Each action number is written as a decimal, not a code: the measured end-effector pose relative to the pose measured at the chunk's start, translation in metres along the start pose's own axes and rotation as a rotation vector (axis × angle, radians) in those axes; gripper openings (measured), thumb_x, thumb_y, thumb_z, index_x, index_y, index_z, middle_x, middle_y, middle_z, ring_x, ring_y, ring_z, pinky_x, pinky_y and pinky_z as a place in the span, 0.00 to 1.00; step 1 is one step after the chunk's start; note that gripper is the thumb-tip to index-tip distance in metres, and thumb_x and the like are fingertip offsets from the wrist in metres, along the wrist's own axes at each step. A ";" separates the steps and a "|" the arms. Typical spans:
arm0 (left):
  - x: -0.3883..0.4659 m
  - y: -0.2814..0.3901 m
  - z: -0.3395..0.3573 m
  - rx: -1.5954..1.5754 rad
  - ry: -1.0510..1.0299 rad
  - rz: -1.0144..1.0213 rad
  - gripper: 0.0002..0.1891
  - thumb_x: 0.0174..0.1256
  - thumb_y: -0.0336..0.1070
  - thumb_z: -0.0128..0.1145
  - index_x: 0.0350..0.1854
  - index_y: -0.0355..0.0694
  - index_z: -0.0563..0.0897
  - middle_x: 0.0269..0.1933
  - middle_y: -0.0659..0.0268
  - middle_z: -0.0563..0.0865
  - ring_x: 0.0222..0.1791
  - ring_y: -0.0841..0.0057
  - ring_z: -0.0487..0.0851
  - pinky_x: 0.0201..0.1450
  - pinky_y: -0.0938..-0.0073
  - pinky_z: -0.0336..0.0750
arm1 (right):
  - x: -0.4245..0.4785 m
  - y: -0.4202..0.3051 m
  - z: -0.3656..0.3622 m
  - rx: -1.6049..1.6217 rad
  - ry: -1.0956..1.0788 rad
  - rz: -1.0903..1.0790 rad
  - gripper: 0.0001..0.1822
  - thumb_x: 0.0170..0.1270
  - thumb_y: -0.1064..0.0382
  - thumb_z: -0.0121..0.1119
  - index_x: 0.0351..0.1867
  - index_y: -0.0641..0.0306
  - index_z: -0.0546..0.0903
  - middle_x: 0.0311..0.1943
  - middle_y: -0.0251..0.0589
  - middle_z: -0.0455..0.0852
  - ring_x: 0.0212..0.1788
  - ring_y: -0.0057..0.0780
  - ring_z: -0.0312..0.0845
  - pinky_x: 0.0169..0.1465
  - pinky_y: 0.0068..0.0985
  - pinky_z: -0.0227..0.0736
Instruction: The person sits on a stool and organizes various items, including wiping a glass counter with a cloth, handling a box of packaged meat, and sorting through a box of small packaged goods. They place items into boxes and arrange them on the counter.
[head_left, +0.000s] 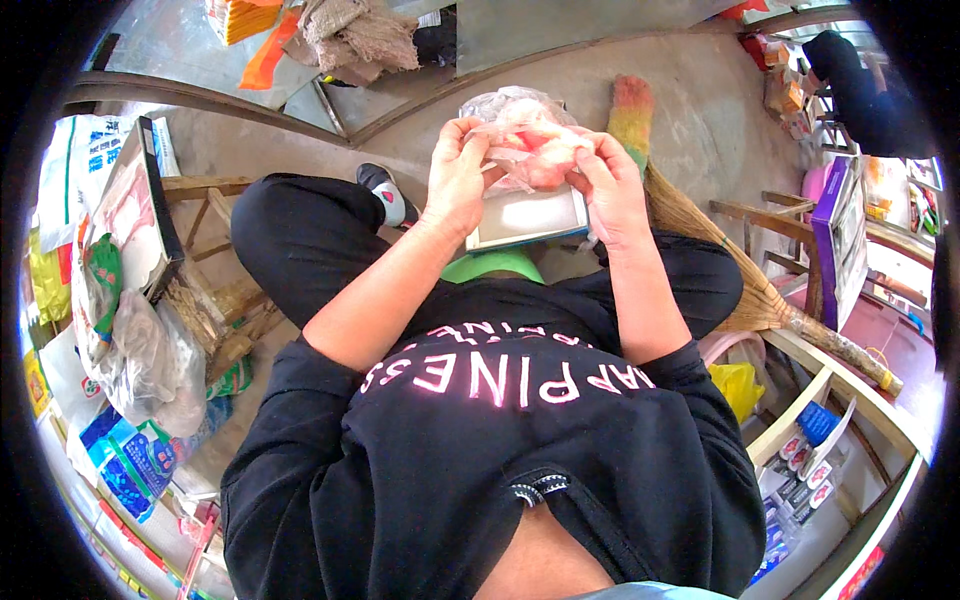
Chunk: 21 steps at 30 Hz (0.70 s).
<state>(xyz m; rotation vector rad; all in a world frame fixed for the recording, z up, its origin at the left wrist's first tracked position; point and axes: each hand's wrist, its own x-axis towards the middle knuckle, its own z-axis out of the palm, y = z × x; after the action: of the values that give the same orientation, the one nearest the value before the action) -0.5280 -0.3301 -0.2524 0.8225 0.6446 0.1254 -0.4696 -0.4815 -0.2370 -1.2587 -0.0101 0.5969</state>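
Observation:
Between my two hands I hold up a crumpled clear plastic bag (536, 146) with pink and red contents that I cannot identify. My left hand (611, 184) pinches its right side with thumb and fingers. On the opposite side my right hand (459, 172) grips the edge, the fingers partly hidden by the film. Below the bag, a shallow open box (525, 219) with a pale inside lies before my lap. Another clear plastic bag (499, 101) shows behind the held one. Something bright green (495, 264) is visible between my legs.
A straw broom (694, 229) leans at the right, near a wooden stool (780, 225) and a purple-edged box (832, 232). Plastic bags (154, 352) and a wooden stand (202, 307) are at the left. Glass panels (562, 30) edge the floor ahead. A dark-clothed person (862, 97) is at upper right.

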 end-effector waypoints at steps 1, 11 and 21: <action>0.000 0.000 0.001 -0.009 -0.012 0.002 0.09 0.62 0.29 0.42 0.44 0.40 0.66 0.40 0.65 0.74 0.37 0.78 0.76 0.35 0.79 0.73 | -0.002 0.000 0.000 0.090 0.020 0.002 0.05 0.60 0.69 0.48 0.36 0.64 0.73 0.45 0.38 0.76 0.43 0.24 0.72 0.48 0.27 0.70; 0.004 0.000 0.003 0.601 -0.146 0.475 0.21 0.54 0.33 0.53 0.52 0.43 0.65 0.39 0.66 0.75 0.40 0.77 0.75 0.43 0.77 0.71 | -0.006 0.006 -0.001 -0.526 0.015 -0.341 0.06 0.57 0.72 0.47 0.36 0.66 0.73 0.44 0.40 0.75 0.42 0.20 0.70 0.46 0.19 0.67; 0.012 0.010 -0.001 0.808 -0.143 0.287 0.23 0.47 0.28 0.57 0.49 0.41 0.69 0.38 0.61 0.78 0.38 0.77 0.77 0.41 0.77 0.71 | -0.009 0.006 0.004 -0.726 0.189 -0.660 0.08 0.48 0.73 0.51 0.33 0.68 0.74 0.38 0.45 0.78 0.38 0.31 0.75 0.41 0.23 0.70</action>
<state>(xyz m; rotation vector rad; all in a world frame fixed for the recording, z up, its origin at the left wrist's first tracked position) -0.5173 -0.3186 -0.2516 1.6881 0.4286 0.0612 -0.4814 -0.4806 -0.2385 -1.8850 -0.5038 -0.1318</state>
